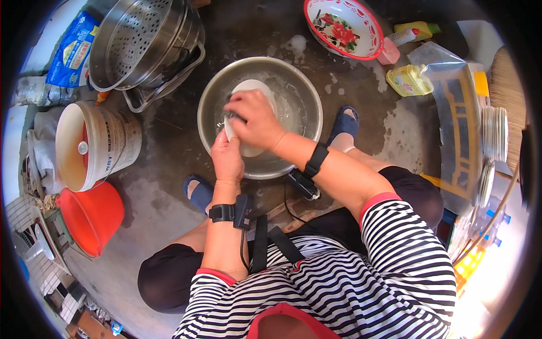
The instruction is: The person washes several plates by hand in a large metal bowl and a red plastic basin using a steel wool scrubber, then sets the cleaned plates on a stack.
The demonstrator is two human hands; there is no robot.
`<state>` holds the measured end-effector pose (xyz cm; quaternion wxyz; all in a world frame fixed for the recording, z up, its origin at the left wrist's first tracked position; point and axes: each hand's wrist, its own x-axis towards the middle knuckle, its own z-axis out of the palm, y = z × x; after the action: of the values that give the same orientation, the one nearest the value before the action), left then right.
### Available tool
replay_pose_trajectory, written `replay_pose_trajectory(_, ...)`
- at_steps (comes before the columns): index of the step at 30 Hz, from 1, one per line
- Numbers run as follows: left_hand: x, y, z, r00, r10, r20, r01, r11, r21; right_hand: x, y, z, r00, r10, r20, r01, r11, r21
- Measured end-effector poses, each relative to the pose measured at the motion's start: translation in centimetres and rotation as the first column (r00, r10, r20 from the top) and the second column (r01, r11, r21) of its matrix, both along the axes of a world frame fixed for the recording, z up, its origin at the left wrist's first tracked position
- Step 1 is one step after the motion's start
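Observation:
A wide metal basin (204,116) with water in it stands on the floor between my feet. Over it, a white plate (254,86) is partly covered by my hands. My left hand (228,157) grips the plate's near edge, thumb and fingers closed. Across the plate lies my right hand (255,117), its fingers curled round a small dark scrubber (236,116) pressed to the white surface. Most of the scrubber is hidden by the fingers, so its exact kind is unclear.
Steamer pots (135,45), a white bucket (116,144) and a red bucket (93,217) stand left. An enamel basin (361,25) and a yellow bottle (409,81) are at the far right. Stacked plates (495,134) sit right. My slippered foot (345,125) flanks the basin.

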<state>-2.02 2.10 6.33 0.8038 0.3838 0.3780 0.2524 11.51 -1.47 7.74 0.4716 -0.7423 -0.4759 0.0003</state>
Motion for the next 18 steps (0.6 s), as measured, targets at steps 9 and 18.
replay_pose_trajectory(9,-0.6,0.9,0.7,0.958,0.142,0.249,-0.072,0.96,-0.27,5.6,-3.4,-3.5,0.85,-0.291,-0.439,0.236,0.955,-0.177)
replay_pose_trajectory(18,-0.9,0.5,1.5,0.947,0.049,0.319,0.048,0.956,-0.29,4.9,-6.0,-4.8,-0.031,0.017,-0.999,0.425,0.905,0.003)
